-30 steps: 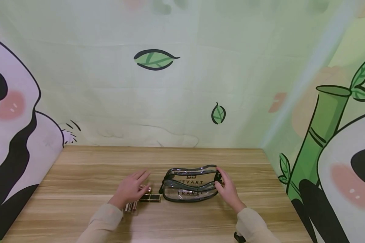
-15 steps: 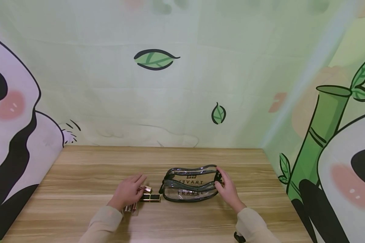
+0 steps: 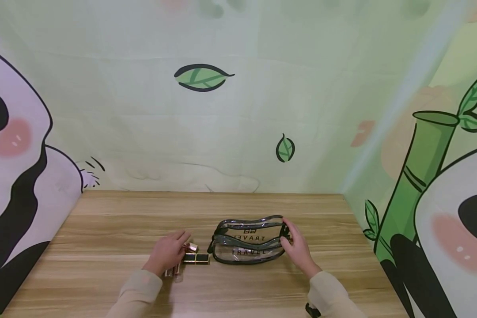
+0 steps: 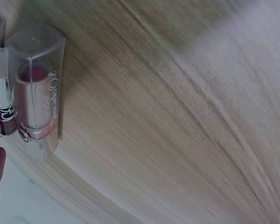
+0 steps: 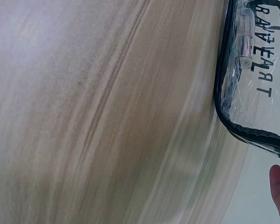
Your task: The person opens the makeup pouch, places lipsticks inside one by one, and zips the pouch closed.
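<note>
My left hand (image 3: 164, 253) reaches over a small cluster of lipsticks, its fingertips close to a gold-ended lipstick (image 3: 191, 247). Whether it grips one I cannot tell, as the hand covers part of the cluster. A black lipstick tube (image 3: 196, 259) with gold trim lies to the right of these fingers. Clear-cased lipsticks show in the left wrist view, one in a transparent case (image 4: 36, 88). My right hand (image 3: 298, 249) holds the right end of a clear, black-edged zip pouch (image 3: 248, 256) printed TRAVEL. Through its plastic, the right wrist view shows a lipstick (image 5: 245, 39).
The wooden tabletop (image 3: 123, 221) extends around both hands. Behind it hangs a pale green backdrop (image 3: 238, 110) with painted leaves and pandas. Something black (image 3: 312, 310) shows beside the right sleeve.
My left hand has drawn back slightly to the left, and its fingers have come in closer over the lipsticks. The right hand and the pouch stay in place.
</note>
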`<state>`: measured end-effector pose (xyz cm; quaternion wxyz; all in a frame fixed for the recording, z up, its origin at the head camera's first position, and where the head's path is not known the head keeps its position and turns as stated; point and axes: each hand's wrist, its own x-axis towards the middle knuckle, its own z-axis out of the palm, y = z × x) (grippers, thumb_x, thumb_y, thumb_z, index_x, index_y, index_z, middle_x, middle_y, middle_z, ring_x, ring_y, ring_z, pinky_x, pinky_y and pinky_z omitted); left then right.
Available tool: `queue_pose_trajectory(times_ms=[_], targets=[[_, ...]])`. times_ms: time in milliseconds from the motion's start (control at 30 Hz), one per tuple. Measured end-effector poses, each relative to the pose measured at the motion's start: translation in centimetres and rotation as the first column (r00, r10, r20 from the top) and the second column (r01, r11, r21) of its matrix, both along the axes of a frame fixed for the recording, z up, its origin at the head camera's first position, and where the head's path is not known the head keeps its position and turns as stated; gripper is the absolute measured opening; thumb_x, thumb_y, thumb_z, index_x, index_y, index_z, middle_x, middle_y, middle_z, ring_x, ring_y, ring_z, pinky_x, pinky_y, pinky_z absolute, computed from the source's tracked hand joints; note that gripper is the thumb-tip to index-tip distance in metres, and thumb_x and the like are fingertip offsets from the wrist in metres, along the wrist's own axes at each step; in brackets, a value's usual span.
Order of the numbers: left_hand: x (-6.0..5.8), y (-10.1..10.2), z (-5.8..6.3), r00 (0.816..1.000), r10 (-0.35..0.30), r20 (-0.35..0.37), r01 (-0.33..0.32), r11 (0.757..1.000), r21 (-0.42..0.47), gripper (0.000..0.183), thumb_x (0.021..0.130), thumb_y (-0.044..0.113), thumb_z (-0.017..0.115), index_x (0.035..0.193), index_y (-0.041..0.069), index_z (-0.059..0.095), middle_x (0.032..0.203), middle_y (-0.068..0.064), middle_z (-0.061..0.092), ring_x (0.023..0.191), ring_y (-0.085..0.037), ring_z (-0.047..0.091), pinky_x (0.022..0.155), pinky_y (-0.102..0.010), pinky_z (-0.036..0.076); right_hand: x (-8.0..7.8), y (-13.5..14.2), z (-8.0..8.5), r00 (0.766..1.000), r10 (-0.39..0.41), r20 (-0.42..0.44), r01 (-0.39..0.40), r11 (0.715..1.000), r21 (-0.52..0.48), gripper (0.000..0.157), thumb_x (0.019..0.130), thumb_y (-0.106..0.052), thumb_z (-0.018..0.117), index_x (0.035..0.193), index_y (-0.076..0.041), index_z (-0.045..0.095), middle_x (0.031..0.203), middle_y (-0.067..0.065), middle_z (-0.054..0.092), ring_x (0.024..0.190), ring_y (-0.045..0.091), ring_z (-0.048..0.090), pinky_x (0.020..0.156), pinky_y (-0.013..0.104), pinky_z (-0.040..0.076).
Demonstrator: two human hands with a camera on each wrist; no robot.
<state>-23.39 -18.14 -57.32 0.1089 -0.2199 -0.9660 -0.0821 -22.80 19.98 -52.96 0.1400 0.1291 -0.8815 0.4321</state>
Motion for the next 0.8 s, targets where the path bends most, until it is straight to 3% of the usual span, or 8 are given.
queue_pose_trajectory(times_ms=[300,533,800], targets=[[0.14,0.27,-0.01,1.0,0.015,-0.006,-0.015,1.0,-0.016,0.041,0.072,0.011,0.063,0.113,0.008,0.057,0.112,-0.012,0.057,0.1,-0.03,0.056,0.081,-0.045,0.048,0.04,0.11,-0.13,1.0,0.011,0.014,-0.011,1.0,0.003,0.053,0.08,-0.008,0.05,0.132,-0.004,0.039,0.133,0.02,0.04,0.12,0.037,0.039,0.085,0.051,0.043],[0.01,0.43,-0.53,0.999,0.044,-0.027,-0.045,0.999,-0.019,0.026,0.075,0.012,0.064,0.1,0.009,0.062,0.105,-0.01,0.06,0.098,-0.028,0.057,0.081,-0.043,0.048,0.0,0.13,-0.21,1.0,0.008,0.001,-0.008,1.0,0.003,0.052,0.08,-0.008,0.05,0.131,-0.002,0.04,0.132,0.021,0.041,0.119,0.037,0.04,0.085,0.051,0.043],[-0.07,0.58,-0.91,0.996,0.051,-0.067,-0.053,0.998,-0.03,0.016,0.071,0.011,0.067,0.086,0.013,0.062,0.091,-0.003,0.059,0.09,-0.023,0.058,0.072,-0.039,0.051,-0.09,0.14,-0.32,1.0,-0.005,-0.023,0.005,1.0,0.018,0.052,0.079,-0.007,0.051,0.13,-0.001,0.04,0.13,0.022,0.042,0.118,0.038,0.04,0.088,0.053,0.041]])
